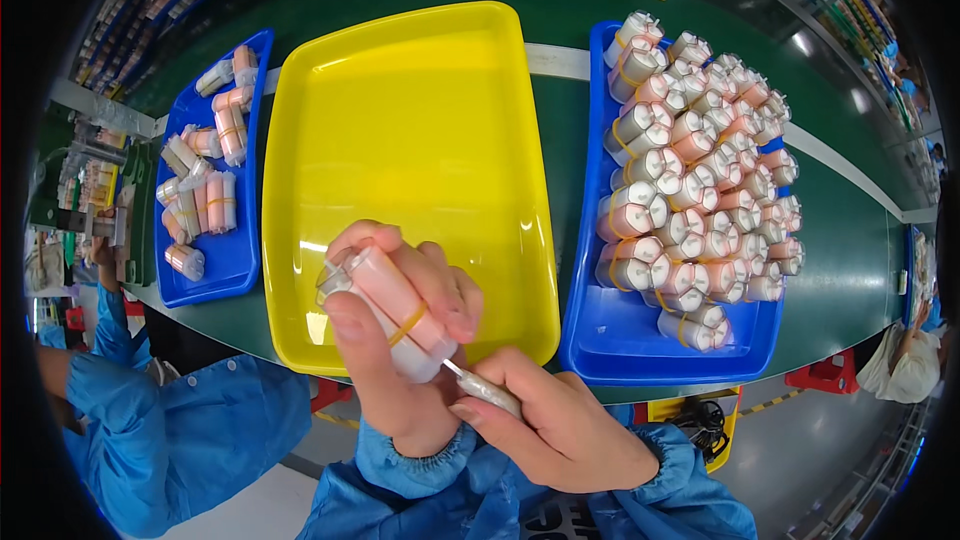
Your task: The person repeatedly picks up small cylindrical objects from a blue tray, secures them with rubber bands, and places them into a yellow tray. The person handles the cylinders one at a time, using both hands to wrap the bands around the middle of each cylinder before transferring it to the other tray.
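My left hand (pixel 400 340) grips a bundle of pale pink tubes (pixel 395 305) with clear caps, bound by a yellow rubber band, over the near edge of an empty yellow tray (pixel 420 110). My right hand (pixel 560 425) holds a thin silvery tool (pixel 478 385) whose tip touches the bundle's lower end. Both sleeves are blue.
A blue tray (pixel 640 345) on the right is piled with several banded pink tube bundles (pixel 700 160). A smaller blue tray (pixel 225 260) on the left holds several more. All stand on a green table. Another person in a blue sleeve (pixel 150 420) is at the lower left.
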A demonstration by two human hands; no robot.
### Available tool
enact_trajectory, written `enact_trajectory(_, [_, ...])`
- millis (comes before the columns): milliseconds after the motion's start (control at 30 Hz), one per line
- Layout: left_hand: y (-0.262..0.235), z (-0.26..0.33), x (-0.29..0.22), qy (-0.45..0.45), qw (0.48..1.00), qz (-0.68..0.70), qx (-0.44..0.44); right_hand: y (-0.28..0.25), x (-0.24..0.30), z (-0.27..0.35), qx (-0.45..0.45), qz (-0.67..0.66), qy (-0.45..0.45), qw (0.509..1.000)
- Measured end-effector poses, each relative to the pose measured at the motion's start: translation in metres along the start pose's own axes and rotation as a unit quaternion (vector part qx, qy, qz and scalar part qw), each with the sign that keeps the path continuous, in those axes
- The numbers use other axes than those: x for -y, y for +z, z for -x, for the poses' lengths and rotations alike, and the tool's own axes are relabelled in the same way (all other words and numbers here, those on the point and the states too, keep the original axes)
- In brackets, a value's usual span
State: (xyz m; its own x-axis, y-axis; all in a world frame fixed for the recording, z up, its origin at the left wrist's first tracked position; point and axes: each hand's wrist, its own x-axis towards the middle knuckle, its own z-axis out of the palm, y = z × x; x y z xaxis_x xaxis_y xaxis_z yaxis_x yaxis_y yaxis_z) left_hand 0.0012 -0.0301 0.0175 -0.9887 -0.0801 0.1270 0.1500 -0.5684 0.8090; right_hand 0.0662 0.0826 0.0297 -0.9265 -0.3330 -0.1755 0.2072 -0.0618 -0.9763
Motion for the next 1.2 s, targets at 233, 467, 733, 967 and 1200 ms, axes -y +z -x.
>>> enact_trajectory(233, [0.008,-0.002,0.004,0.066,0.998,0.004,-0.018,0.002,0.008,0.000,-0.016,0.040,0.018,0.999])
enact_trajectory(467, [0.004,-0.002,0.006,0.101,0.992,-0.077,-0.015,0.005,0.002,-0.002,-0.019,0.014,0.003,1.000])
enact_trajectory(733, [0.002,-0.003,0.008,0.141,0.983,-0.121,0.000,0.004,0.004,-0.005,-0.001,-0.019,0.017,1.000])
enact_trajectory(967, [-0.002,-0.001,0.009,0.111,0.984,-0.133,-0.029,0.005,0.005,-0.004,-0.008,-0.023,0.023,0.999])
enact_trajectory(1200, [-0.005,-0.001,0.009,0.132,0.974,-0.184,0.006,0.003,0.004,-0.004,-0.011,-0.024,0.019,0.999])
